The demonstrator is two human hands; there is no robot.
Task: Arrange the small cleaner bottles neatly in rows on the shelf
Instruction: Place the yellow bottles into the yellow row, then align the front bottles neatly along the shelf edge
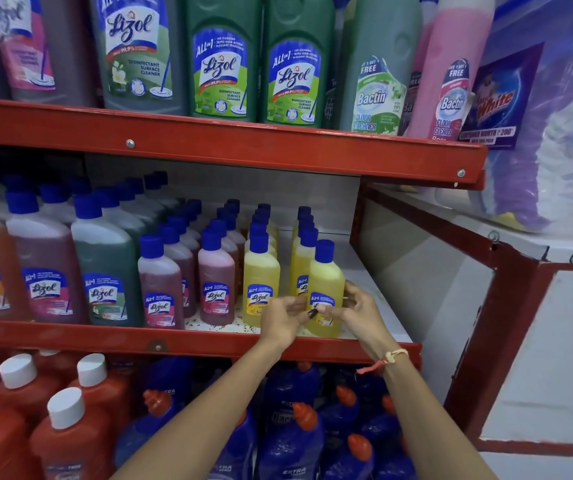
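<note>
Small cleaner bottles with blue caps stand in rows on the middle shelf (208, 341): two pink rows (215, 289) and two yellow rows (260, 271). At the front of the right-hand yellow row stands a small yellow bottle (326, 275), slightly right of its row. My right hand (357, 311) grips its lower right side, thumb across the label. My left hand (286, 315) touches its lower left side with curled fingertips; whether it pinches the bottle is unclear.
Larger brown, pink and green bottles (105, 271) fill the left of the same shelf. Big green and pink cleaner bottles stand on the upper shelf (243, 147). Orange and blue bottles crowd the shelf below. A bare white shelf patch (375, 306) lies right of the yellow bottle.
</note>
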